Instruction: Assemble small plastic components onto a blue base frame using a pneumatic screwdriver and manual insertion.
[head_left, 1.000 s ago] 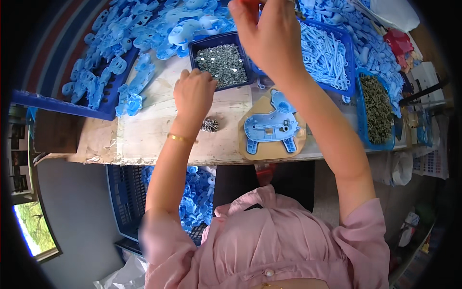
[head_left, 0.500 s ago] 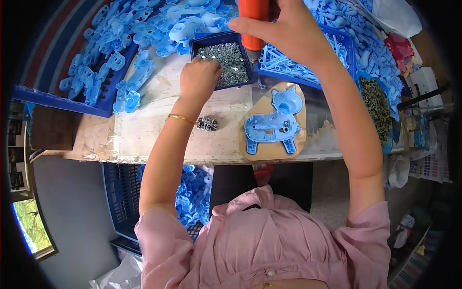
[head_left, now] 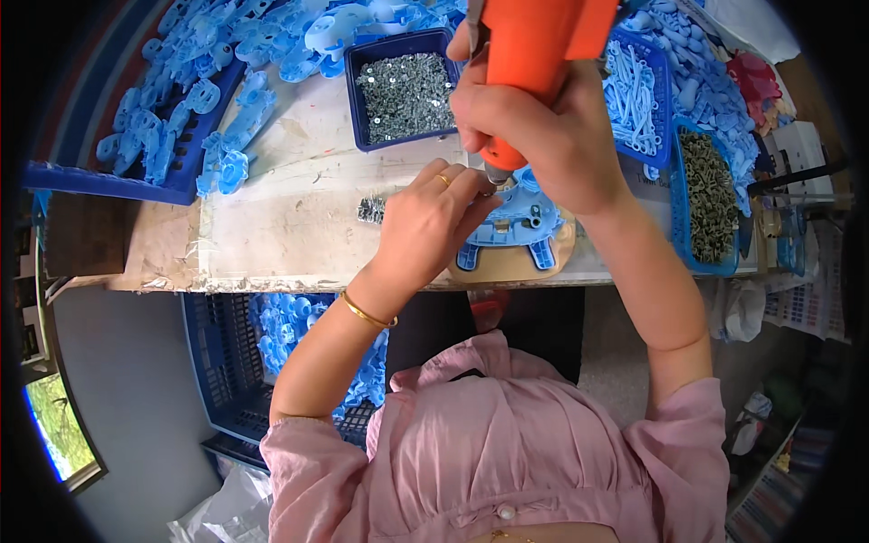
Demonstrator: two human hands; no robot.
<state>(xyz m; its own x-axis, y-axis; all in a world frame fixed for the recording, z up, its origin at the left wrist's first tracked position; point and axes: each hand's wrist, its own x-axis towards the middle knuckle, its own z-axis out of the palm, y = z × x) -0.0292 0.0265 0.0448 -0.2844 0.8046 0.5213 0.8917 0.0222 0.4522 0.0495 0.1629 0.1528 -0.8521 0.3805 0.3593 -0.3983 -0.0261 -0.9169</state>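
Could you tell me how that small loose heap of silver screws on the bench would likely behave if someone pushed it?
The loose screw heap lies bare on the flat bench, walled by nothing, so a push would probably scatter it rather than slide it whole. The pieces look tiny and metallic, so some may roll. Pinching one up likely needs fingertips, as the left hand does beside the orange screwdriver.

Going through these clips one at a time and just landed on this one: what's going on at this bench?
A person in a pink shirt works at a bench. The right hand grips an orange power screwdriver, tip down on a blue plastic part that lies on a wooden jig. The left hand pinches at the tip, steadying something too small to make out. A blue tray of small screws sits behind, a small pile of screws lies beside the left hand, and more blue parts cover the bench.
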